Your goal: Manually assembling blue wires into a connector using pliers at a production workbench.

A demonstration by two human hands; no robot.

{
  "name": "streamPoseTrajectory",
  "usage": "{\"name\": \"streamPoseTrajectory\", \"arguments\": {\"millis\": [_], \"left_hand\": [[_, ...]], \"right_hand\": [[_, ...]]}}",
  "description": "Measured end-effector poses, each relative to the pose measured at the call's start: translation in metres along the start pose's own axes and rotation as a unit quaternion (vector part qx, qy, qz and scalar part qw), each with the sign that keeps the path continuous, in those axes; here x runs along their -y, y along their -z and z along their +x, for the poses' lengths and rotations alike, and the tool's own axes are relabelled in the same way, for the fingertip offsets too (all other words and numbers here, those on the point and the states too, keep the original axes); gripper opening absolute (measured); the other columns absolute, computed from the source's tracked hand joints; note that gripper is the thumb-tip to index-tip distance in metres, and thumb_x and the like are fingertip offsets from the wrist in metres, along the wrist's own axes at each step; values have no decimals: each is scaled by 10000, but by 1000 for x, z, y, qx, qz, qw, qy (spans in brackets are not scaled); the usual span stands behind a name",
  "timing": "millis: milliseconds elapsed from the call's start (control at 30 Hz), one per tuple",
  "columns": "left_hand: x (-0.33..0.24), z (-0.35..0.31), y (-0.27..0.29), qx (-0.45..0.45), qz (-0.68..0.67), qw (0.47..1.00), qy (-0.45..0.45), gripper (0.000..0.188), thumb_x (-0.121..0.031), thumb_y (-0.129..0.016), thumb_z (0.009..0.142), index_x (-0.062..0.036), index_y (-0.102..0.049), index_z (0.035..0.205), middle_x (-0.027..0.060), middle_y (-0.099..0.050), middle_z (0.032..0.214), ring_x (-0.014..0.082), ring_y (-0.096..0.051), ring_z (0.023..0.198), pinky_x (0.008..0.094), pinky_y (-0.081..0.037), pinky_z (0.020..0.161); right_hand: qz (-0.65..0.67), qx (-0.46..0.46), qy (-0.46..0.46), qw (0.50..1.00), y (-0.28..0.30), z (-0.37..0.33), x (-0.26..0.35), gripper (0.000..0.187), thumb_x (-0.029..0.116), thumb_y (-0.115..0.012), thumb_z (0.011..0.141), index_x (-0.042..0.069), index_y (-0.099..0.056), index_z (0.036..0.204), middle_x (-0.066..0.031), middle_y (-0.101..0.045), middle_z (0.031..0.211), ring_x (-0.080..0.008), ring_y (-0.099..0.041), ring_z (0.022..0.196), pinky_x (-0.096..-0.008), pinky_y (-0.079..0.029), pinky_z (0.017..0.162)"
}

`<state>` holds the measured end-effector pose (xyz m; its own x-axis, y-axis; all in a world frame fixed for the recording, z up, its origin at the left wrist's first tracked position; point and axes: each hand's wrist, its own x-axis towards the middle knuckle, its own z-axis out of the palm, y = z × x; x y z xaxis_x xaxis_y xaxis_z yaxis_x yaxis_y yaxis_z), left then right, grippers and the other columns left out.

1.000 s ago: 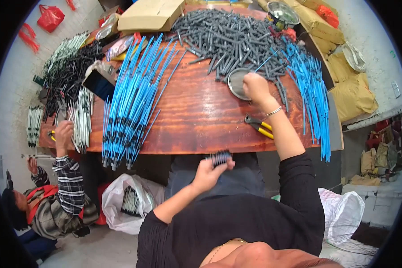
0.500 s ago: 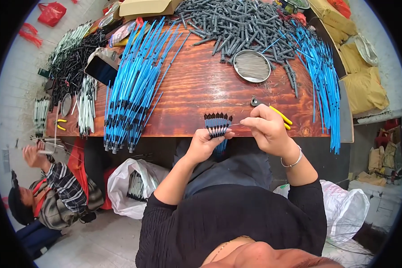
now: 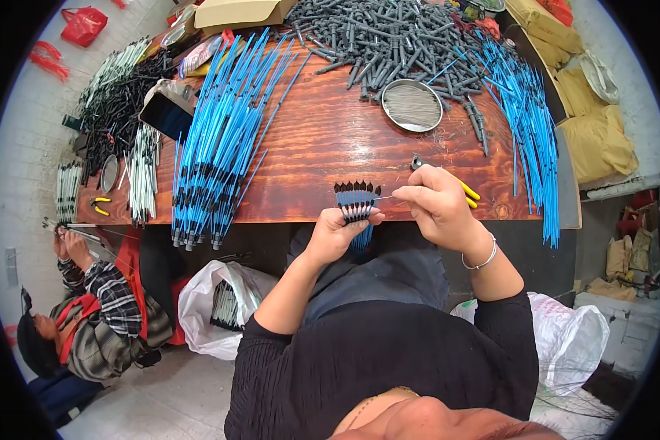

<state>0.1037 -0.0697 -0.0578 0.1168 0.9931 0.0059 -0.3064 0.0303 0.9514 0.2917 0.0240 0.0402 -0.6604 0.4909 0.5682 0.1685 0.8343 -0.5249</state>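
Nearer me than the round silver metal dish (image 3: 416, 130), my left hand (image 3: 333, 236) grips slim black-tipped blue rods (image 3: 356, 198), apparently fanned to keep each tip reachable, while my right hand (image 3: 441, 209) pinches a thin grey metal pin (image 3: 386, 197) by their edge.

The upper garment was a plain black top (image 3: 389, 348) with a finely crinkled surface. Its left sleeve (image 3: 252, 359) and right sleeve (image 3: 504, 323) were of the same black cloth, each terminating near the elbow and leaving the forearm uncovered. The wrist of the right hand (image 3: 447, 209) was fitted with a slim, silver-coloured bangle (image 3: 484, 257), circular in form. A fine gold-coloured necklace (image 3: 400, 389) lay at the neckline. The lower garment consisted of dark blue-grey trousers (image 3: 389, 282).
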Motion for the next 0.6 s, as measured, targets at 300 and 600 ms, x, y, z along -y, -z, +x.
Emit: {"name": "streamPoseTrajectory", "arguments": {"millis": [300, 600], "left_hand": [[-1, 0, 9, 7, 10, 1000, -1, 209, 13, -555, 857, 12, -621, 1055, 103, -663, 988, 187, -614, 966, 323, -471, 870], [0, 0, 11, 3, -12, 1000, 1, 227, 54, -527, 853, 7, -632, 1049, 72, -666, 980, 144, -614, 947, 286, -480, 858]], "right_hand": [[88, 19, -12, 996, -14, 8, -4, 245, -59, -570, 614, 41, -627, 830, -80, -516, 708, -242, -510, 613, -337, -378, 543], [-3, 32, 39, 999, -16, 14, -3, 238, -35, -599, 622, 56, -624, 841, -72, -522, 715, -233, -518, 623, -332, -369, 551]]}}
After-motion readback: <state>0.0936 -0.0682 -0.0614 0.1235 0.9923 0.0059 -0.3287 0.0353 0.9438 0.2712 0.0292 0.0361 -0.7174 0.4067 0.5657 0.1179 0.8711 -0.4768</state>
